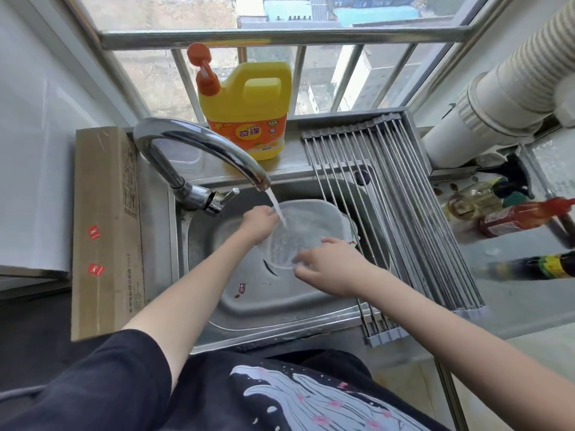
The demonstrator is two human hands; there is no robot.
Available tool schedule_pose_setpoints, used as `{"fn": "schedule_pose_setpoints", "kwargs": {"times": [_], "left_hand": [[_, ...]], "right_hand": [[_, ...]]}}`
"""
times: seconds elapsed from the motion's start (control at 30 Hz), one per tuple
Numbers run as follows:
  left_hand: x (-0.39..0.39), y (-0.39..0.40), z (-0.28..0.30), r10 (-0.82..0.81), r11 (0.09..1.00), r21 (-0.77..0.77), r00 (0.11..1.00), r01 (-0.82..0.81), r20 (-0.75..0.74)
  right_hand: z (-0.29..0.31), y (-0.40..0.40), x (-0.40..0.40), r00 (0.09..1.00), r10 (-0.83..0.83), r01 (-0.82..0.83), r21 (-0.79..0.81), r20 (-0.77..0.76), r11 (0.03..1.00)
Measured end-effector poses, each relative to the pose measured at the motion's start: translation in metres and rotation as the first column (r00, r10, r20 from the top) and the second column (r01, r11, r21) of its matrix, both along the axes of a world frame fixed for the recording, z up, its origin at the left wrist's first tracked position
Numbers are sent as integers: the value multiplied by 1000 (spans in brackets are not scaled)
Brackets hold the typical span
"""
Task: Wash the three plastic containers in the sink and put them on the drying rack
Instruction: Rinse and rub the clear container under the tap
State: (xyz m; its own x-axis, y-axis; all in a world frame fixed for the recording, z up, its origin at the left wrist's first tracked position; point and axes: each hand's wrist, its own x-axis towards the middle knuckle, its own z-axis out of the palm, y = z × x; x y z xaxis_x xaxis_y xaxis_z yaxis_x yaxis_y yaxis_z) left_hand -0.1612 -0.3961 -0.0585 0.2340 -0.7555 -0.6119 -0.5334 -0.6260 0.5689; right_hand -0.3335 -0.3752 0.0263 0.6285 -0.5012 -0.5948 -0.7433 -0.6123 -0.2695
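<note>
A clear plastic container (306, 227) is tilted over the steel sink (280, 303), with its opening facing me. Water runs from the chrome faucet (199, 150) into it. My left hand (258, 222) grips its far left rim. My right hand (326, 264) holds its near rim, fingers curled round the edge. Another plastic piece (350, 227) shows just behind the container on the right, mostly hidden. The metal drying rack (389, 206) spans the sink's right side and has nothing on it.
A yellow dish soap jug (249, 110) stands on the sill behind the faucet. A cardboard box (105, 231) lies left of the sink. Sauce and oil bottles (516, 213) lie on the counter to the right, below a white duct pipe (497, 98).
</note>
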Motion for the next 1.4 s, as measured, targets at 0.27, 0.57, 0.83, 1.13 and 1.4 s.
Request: {"fn": "schedule_pose_setpoints", "kwargs": {"times": [0.27,0.57,0.83,1.13,1.4], "left_hand": [[11,5,13,-202,977,80,977,197,62],[14,16,19,-80,969,-194,938,153,338],[-4,27,20,290,842,-519,936,-149,202],[-5,29,15,502,751,-480,864,-453,-30],[-2,40,6,503,822,-242,857,-515,-115]], "right_hand": [[-65,-32,18,986,163,-166,201,31,966],[-85,-44,18,903,222,-342,-301,-369,890],[-70,4,34,994,-81,63,-204,-79,977],[-61,16,39,956,22,42,-210,294,977],[-70,6,17,914,58,65,-285,402,956]]}}
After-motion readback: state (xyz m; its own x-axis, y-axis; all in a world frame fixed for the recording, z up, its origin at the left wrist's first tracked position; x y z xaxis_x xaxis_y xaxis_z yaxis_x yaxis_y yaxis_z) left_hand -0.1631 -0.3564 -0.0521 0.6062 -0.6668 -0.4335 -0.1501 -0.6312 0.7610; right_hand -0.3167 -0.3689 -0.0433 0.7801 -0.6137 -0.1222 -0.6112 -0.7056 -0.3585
